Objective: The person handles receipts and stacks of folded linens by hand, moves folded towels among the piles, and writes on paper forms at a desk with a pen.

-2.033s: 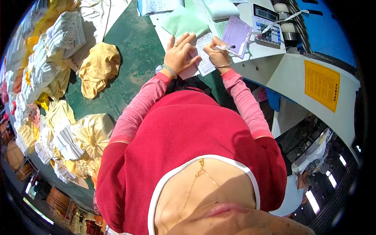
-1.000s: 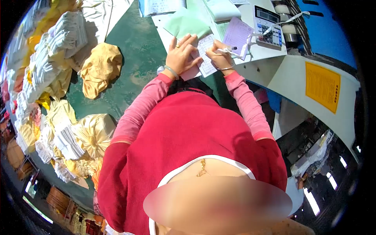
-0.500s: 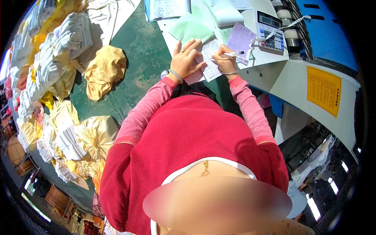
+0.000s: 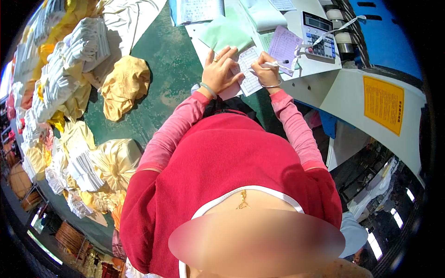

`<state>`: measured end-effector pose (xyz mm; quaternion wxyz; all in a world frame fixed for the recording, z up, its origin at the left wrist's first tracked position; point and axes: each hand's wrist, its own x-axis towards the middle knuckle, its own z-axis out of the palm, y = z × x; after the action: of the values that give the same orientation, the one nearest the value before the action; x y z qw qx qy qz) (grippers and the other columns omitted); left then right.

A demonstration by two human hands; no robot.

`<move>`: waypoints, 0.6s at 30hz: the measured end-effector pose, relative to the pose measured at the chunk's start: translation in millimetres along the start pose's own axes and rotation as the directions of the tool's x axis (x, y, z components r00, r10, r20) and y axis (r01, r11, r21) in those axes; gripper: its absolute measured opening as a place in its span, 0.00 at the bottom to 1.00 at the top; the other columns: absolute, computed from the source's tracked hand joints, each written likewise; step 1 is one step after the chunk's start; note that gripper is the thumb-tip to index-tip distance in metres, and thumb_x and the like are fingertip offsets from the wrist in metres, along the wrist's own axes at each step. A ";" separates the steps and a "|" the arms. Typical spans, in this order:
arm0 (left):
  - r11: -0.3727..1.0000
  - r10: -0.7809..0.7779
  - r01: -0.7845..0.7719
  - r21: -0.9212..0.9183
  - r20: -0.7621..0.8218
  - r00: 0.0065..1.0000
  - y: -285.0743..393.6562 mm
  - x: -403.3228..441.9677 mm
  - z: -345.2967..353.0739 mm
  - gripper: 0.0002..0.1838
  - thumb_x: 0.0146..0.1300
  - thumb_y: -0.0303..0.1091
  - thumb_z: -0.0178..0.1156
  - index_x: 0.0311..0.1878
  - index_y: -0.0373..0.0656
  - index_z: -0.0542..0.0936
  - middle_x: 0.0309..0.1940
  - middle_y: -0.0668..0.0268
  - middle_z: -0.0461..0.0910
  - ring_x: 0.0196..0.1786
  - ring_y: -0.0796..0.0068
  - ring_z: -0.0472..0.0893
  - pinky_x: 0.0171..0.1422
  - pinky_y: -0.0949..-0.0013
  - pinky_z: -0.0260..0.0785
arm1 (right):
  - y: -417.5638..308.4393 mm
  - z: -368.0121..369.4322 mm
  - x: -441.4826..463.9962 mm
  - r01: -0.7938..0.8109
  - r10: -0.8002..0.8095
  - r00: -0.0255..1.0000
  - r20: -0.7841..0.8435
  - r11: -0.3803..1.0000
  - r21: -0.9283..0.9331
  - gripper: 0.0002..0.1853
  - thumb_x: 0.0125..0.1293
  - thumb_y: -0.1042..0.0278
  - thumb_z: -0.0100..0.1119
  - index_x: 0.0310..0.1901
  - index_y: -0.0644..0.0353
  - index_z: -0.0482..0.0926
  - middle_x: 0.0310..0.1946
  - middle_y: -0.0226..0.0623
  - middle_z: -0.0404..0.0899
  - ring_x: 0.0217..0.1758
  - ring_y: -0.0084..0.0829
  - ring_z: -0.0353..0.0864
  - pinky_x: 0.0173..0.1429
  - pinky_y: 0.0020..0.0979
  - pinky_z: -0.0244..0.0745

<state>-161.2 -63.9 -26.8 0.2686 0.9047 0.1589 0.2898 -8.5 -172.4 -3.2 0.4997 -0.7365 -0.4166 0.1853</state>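
My left hand (image 4: pixel 222 72) lies with fingers apart across the left side of a white form pad (image 4: pixel 251 74) printed with a grid. My right hand (image 4: pixel 265 69) is closed around a white pen (image 4: pixel 281 64) at the pad's upper right; a white ribbon seems to run from the pen's end. The pen's tip is hidden by my fingers. A green sheet (image 4: pixel 225 34) lies just beyond my left fingertips. To the right of the pen rests a purple written slip (image 4: pixel 283 46).
A calculator (image 4: pixel 318 37) with a white ribbon (image 4: pixel 331 33) across it sits at the right. An open notebook (image 4: pixel 200 10) lies at the back. Stacked white and yellow cloth (image 4: pixel 88 46) and a tan cloth bundle (image 4: pixel 126 85) cover the left floor. A machine panel bears a yellow notice (image 4: pixel 383 105).
The view has shifted very slightly. Both hands stay in almost the same places, the left flat on the pad and the right still closed on the pen.
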 end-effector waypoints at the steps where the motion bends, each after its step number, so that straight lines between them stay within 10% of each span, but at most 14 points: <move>1: 1.000 0.000 0.000 0.001 0.000 1.000 0.2 0.0 -0.2 0.16 0.49 0.47 0.65 0.35 0.49 0.74 0.60 0.65 0.70 0.65 0.65 0.66 0.67 0.47 0.47 | -2.2 0.2 -0.4 -0.010 0.010 1.000 -0.002 1.000 0.009 0.13 0.48 0.76 0.59 0.19 0.60 0.61 0.15 0.28 0.58 0.20 0.19 0.57 0.24 0.27 0.56; 18: 1.000 -0.011 0.010 0.019 0.028 1.000 1.8 -0.2 -1.4 0.17 0.51 0.48 0.65 0.37 0.48 0.74 0.61 0.65 0.69 0.65 0.65 0.65 0.69 0.50 0.46 | 6.4 2.4 -1.0 -0.008 0.010 0.999 -0.039 0.999 0.040 0.14 0.49 0.76 0.59 0.19 0.61 0.62 0.14 0.28 0.60 0.19 0.18 0.59 0.22 0.27 0.57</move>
<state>-161.9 -64.9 -24.8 0.2639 0.9104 0.1625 0.2740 -8.1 -172.8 -10.1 0.5215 -0.7318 -0.3995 0.1813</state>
